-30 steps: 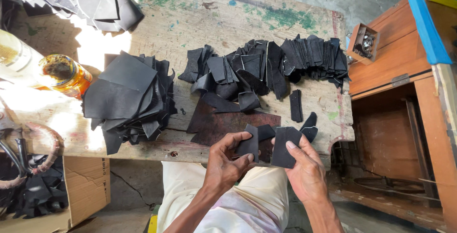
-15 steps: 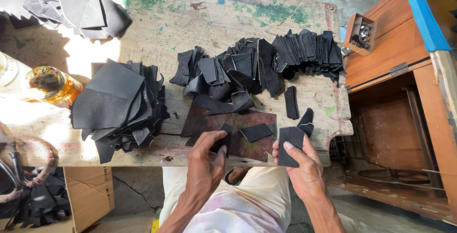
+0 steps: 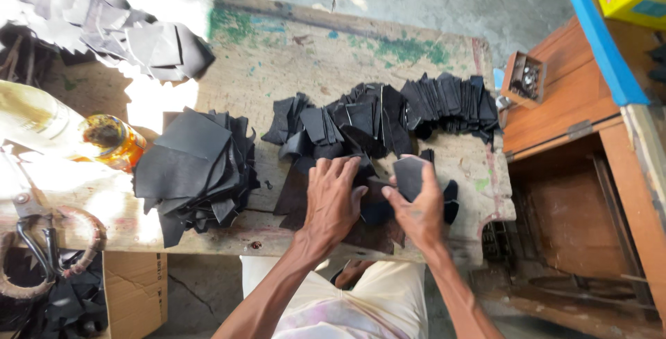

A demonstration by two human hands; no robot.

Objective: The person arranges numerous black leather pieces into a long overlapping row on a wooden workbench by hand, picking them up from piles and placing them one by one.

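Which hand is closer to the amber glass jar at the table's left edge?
Left. The left hand lies flat on dark pieces mid-table, well right of the amber glass jar. The right hand, pinching a black leather piece, is farther right.

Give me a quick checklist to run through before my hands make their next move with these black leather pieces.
1. Right hand grips a black piece: ok.
2. Left hand flat on the pieces over the dark mat: ok.
3. Row of cut pieces within reach: ok.
4. Big stack clear of both hands: ok.
5. Jar away from the work: ok.
6. Piece's edge quality: cannot tell.
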